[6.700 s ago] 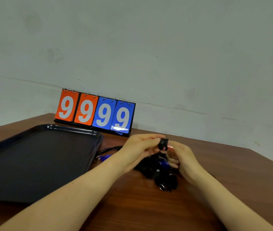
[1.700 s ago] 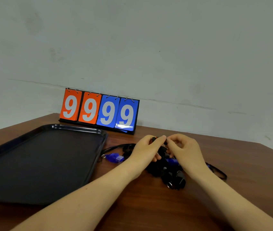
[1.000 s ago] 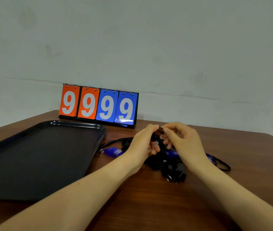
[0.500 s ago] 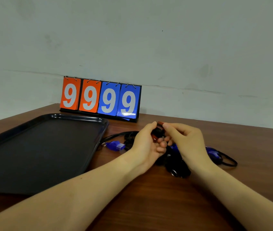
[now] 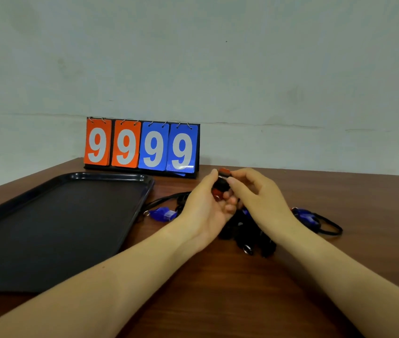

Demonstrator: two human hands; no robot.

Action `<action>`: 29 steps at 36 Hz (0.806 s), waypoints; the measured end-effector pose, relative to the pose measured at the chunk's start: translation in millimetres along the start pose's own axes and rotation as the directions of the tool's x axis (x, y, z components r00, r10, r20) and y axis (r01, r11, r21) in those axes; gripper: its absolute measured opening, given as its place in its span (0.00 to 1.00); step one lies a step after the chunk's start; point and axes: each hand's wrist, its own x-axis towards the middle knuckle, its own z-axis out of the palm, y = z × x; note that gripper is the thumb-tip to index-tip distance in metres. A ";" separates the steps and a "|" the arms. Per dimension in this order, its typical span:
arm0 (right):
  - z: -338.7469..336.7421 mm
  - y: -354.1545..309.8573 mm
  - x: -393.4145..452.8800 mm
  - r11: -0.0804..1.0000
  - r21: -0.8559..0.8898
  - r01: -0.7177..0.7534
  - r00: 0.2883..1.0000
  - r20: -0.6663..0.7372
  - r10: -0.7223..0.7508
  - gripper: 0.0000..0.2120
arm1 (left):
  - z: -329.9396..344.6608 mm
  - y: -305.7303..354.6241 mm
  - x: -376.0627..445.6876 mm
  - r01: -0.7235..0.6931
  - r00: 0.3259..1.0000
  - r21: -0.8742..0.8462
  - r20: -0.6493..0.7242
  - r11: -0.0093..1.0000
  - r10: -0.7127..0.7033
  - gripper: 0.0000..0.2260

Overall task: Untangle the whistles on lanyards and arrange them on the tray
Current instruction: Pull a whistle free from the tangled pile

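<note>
Both hands meet above a dark knot of cords and whistles on a brown wood-grain table (image 5: 218, 301). The left hand (image 5: 205, 213) is cupped palm up with its fingers curled round a small red whistle (image 5: 218, 193), a rounded glossy piece partly wrapped in black cord; the thumb tip presses near its top. The right hand (image 5: 259, 198) comes in from the other side, thumb and forefinger pinching the upper red end of the same whistle, the other fingers loosely bent below. Under the hands lies the tangle (image 5: 249, 237): black lanyards bunched into a lumpy heap with several black whistles in it and a small metal ring glinting at its near edge; how many whistles it holds cannot be told. A blue whistle (image 5: 161, 214), translucent plastic with a split ring at its tail, lies flat on the table just beside the right rim of the tray, joined to a thin black cord that runs back toward the heap. A second blue whistle (image 5: 308, 217) lies to the right of the right wrist, with a loop of black cord curving out past it. The tray (image 5: 47, 228) is a wide, shallow black rectangle with rounded corners and a raised glossy lip, its floor matte; it sits left of the tangle and nothing lies on it. Behind it, at the wall, stands a flip scoreboard (image 5: 142, 147) with two orange and two blue cards, each a white 9, hung on wire rings.
</note>
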 end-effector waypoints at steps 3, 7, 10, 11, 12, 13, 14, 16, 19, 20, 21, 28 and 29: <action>-4.1 0.9 2.0 1.000 -0.006 0.020 1.000 -0.005 -0.020 0.06 | 5.3 2.1 -0.8 -0.001 1.000 -0.034 0.024 0.999 0.002 0.17; -4.1 -0.6 1.6 0.998 -0.053 0.037 0.999 0.005 -0.037 0.09 | 3.6 4.6 -2.4 0.004 0.999 -0.009 0.039 1.000 -0.003 0.20; -2.4 0.0 2.1 1.000 -0.014 -0.006 0.999 -0.035 0.006 0.08 | 1.8 4.4 -4.3 -0.005 0.995 0.068 0.100 0.998 -0.002 0.20; -3.5 -0.6 3.3 1.000 0.021 -0.021 0.998 -0.051 0.022 0.07 | 1.2 4.9 -4.3 -0.012 0.993 0.110 0.120 0.994 -0.001 0.20; -4.5 -0.7 3.2 0.998 0.050 -0.036 0.997 -0.062 0.039 0.06 | 0.1 4.2 -4.1 -0.015 0.991 0.145 0.137 0.989 -0.005 0.20; -6.2 -1.4 3.7 0.996 0.069 -0.047 0.996 -0.071 0.052 0.05 | -0.3 4.6 -3.7 -0.012 0.989 0.168 0.150 0.986 -0.014 0.20; -7.3 -2.0 3.8 0.995 0.076 -0.058 0.995 -0.077 0.064 0.05 | -1.6 4.3 -2.5 -0.008 0.988 0.190 0.156 0.982 -0.022 0.19; -8.4 -3.4 3.7 0.996 0.060 -0.073 0.993 -0.085 0.078 0.06 | -4.1 3.6 -1.3 -0.010 0.988 0.247 0.153 0.969 -0.029 0.18; -8.6 -5.4 1.7 0.996 0.008 -0.084 0.993 -0.086 0.085 0.11 | -7.2 2.8 -2.8 -0.052 0.993 0.353 0.117 0.934 0.011 0.17; -9.3 -8.6 -0.1 0.996 0.016 -0.089 0.992 -0.087 0.090 0.12 | -7.4 4.5 -5.0 -0.076 0.995 0.385 0.093 0.920 0.043 0.16; -10.2 -11.4 -3.1 0.995 0.031 -0.093 0.991 -0.090 0.095 0.13 | -7.5 5.9 -8.7 -0.107 0.994 0.418 0.067 0.902 0.087 0.13; -15.6 -43.8 -18.2 0.984 0.145 -0.104 0.982 -0.145 0.125 0.11 | 4.1 34.3 -31.7 -0.275 0.933 0.635 -0.007 0.722 0.360 0.06; -13.6 -50.4 -17.9 0.980 0.159 -0.121 0.980 -0.139 0.143 0.09 | 5.4 43.7 -34.4 -0.260 0.936 0.662 -0.007 0.703 0.353 0.06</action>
